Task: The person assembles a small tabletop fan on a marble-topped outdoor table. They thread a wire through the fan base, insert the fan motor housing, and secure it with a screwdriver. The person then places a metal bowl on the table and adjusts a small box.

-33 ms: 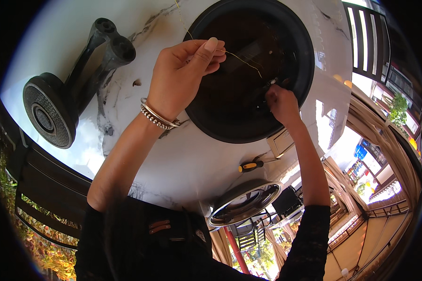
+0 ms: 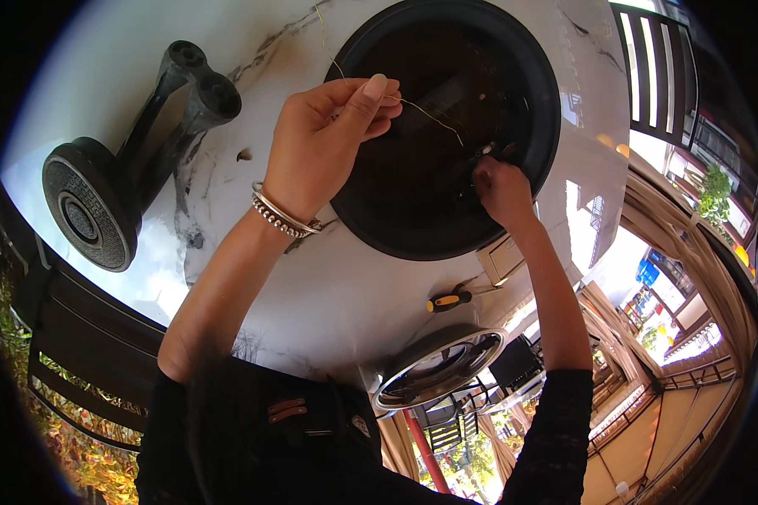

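My left hand (image 2: 333, 126), with two silver bracelets at the wrist, pinches a thin gold-coloured wire (image 2: 434, 118) between thumb and fingertips. One end of the wire trails out over a round black tray (image 2: 396, 234), and the other runs up past its far left rim. Inside the tray at the right, the fingers of my right hand (image 2: 504, 192) are bent together and pointing down. Small pale pieces (image 2: 484, 151) lie just beyond those fingertips. Whatever the right fingers hold, if anything, is hidden.
Left of the tray a black stand (image 2: 93, 206) with two sockets lies on the white marbled table (image 2: 286, 299). A yellow-and-black screwdriver (image 2: 449, 301) lies near the front edge, close to a round silver-rimmed object (image 2: 440, 366). A dark slatted chair (image 2: 661, 76) stands beyond the table.
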`<action>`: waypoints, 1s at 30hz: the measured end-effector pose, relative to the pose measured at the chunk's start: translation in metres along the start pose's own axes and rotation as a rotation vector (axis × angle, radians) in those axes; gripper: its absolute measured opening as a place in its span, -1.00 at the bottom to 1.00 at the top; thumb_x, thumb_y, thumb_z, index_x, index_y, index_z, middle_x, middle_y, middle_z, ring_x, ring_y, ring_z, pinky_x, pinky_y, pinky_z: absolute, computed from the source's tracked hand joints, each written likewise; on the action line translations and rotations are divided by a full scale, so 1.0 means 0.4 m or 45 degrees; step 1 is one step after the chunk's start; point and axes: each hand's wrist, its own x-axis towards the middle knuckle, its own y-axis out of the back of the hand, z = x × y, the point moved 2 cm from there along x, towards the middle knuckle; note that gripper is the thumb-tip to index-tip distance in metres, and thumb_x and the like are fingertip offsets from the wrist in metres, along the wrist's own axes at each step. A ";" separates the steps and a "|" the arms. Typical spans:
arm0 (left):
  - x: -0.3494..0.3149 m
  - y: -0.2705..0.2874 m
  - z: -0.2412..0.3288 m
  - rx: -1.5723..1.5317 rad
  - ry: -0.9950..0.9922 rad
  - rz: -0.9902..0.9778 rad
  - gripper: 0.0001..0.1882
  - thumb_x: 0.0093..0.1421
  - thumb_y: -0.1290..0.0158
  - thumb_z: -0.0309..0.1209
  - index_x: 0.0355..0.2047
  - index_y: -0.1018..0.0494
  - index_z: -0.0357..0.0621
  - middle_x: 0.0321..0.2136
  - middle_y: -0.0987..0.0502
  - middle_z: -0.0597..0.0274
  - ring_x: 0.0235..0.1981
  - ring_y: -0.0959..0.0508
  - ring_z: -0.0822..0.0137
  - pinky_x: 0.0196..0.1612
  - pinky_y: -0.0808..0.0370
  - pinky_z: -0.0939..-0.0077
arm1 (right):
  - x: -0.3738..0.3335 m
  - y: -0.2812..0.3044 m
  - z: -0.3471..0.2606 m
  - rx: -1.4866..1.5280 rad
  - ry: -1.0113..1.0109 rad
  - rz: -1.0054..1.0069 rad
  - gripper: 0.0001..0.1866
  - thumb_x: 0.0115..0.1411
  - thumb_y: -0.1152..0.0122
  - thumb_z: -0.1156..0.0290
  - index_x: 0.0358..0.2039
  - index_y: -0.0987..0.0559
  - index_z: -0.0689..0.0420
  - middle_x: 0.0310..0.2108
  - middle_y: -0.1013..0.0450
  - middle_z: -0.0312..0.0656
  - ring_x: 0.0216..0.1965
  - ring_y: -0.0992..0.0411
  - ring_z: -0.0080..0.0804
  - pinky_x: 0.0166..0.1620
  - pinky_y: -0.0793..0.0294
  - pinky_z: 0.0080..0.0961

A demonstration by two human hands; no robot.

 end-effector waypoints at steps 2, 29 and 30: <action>-0.003 -0.003 0.002 0.005 0.033 -0.004 -0.63 0.22 0.03 -0.26 -0.21 -0.46 -0.40 -0.34 -0.55 0.12 -0.28 -0.55 0.38 -0.19 -0.52 0.59 | 0.000 -0.001 -0.007 -0.109 0.097 0.016 -0.93 -0.08 -0.10 0.56 -0.53 -0.49 0.11 -0.57 -0.46 -0.05 -0.46 -0.46 -0.09 -0.40 -0.43 -0.28; 0.002 0.008 0.001 -0.001 0.095 -0.042 -0.64 0.24 0.06 -0.27 -0.17 -0.43 -0.38 -0.28 -0.54 0.07 -0.22 -0.55 0.31 -0.15 -0.50 0.54 | 0.000 -0.014 -0.011 -0.118 0.041 -0.079 -0.94 -0.10 -0.09 0.52 -0.53 -0.50 0.12 -0.56 -0.45 -0.04 -0.42 -0.45 -0.04 -0.36 -0.44 -0.23; 0.001 0.010 0.002 0.005 0.092 -0.043 -0.64 0.24 0.06 -0.27 -0.17 -0.43 -0.38 -0.28 -0.54 0.07 -0.22 -0.55 0.31 -0.15 -0.50 0.54 | 0.002 -0.014 -0.007 -0.061 0.034 -0.112 -0.93 -0.10 -0.09 0.52 -0.53 -0.50 0.12 -0.55 -0.46 -0.04 -0.42 -0.44 -0.05 -0.36 -0.44 -0.23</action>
